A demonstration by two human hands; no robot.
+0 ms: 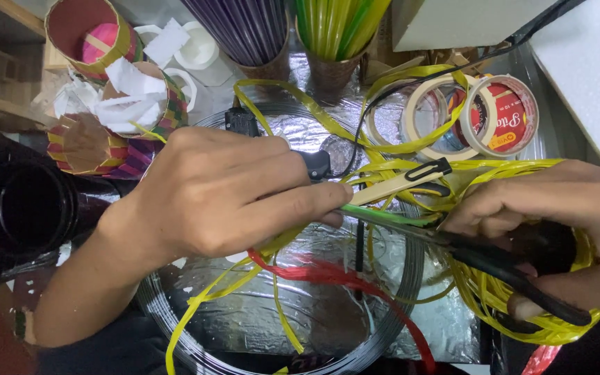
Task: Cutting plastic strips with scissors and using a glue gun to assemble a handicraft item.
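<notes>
a person's left hand (223, 194) pinches a green strip (383, 215) at mid-frame, its fingers (314, 201) closed on the strip's end where it meets a pale flat stick (390, 186) carrying a black clip (428, 169). the right hand (564, 222) grips the black handles of a pair of scissors (494, 260), fingers wrapped shut through and around the loops, with the blades pointing left along the green strip and touching it; whether the blades are parted cannot be told. a bundle of yellow plastic strips (522, 305) loops under and around the right hand, and loose yellow lengths trail across the foil-covered desk (328, 319). a red strip (342, 278) lies just below the left hand, running down toward the frame's lower edge. a coil of thin dark wire (411, 292) rings the work area on the foil. behind the hands, two rolls of tape (501, 114) sit side by side at upper right, near woven cups holding purple strips (244, 28) and green and yellow strips (335, 28). at upper left stand small woven baskets (88, 146) in pink, yellow and green, some stuffed with white paper (133, 97).
</notes>
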